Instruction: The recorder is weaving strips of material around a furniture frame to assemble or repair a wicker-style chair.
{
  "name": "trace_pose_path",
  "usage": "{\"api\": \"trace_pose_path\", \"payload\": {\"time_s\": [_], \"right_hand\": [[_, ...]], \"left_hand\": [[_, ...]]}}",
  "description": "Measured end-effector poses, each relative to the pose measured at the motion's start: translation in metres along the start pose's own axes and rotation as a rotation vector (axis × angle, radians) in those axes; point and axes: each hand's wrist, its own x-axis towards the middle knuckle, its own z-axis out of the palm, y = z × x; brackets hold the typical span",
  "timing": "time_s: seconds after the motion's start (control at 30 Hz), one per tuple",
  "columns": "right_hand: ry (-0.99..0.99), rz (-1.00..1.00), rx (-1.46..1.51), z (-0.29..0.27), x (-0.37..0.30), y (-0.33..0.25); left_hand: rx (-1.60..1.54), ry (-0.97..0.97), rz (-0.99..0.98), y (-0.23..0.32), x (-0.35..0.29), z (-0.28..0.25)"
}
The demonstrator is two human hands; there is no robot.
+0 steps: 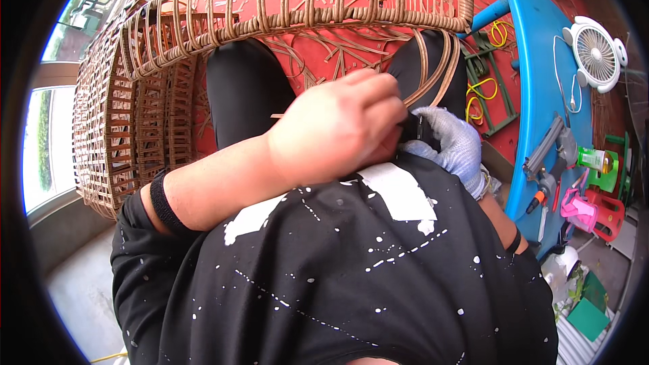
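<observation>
My bare left hand point(345, 118) is over my lap, fingers curled closed and slightly blurred; what they hold, if anything, is hidden. A thin strip end pokes out beside its wrist. Just to its right, my right hand point(449, 138) wears a pale grey-blue knit glove. Its thumb and fingers are closed around something dark, too covered to name. Several brown rattan-like strips point(443, 71) bend down from the wicker frame point(304, 19) over my right knee to the hands. That frame, with wrapped rims and upright ribs, lies across my knees.
Large woven wicker pieces point(105, 128) stand at the left. Loose strip offcuts point(338, 51) litter the red floor. On the right, a blue table point(541, 47) carries a white fan point(596, 54), grey sticks point(544, 145), tools and a bottle point(595, 159). Stools point(608, 213) stand beyond it.
</observation>
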Motion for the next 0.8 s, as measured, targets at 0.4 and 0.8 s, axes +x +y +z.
{"api": "trace_pose_path", "payload": {"time_s": [0.4,0.8], "right_hand": [[-0.061,0.057,0.198,0.003,0.002,-0.007],[-0.04,0.058,0.175,0.0,0.001,-0.005]], "left_hand": [[-0.135,-0.023,-0.003,-0.006,0.003,-0.007],[-0.744,-0.341,-0.404,-0.016,-0.008,0.002]]}}
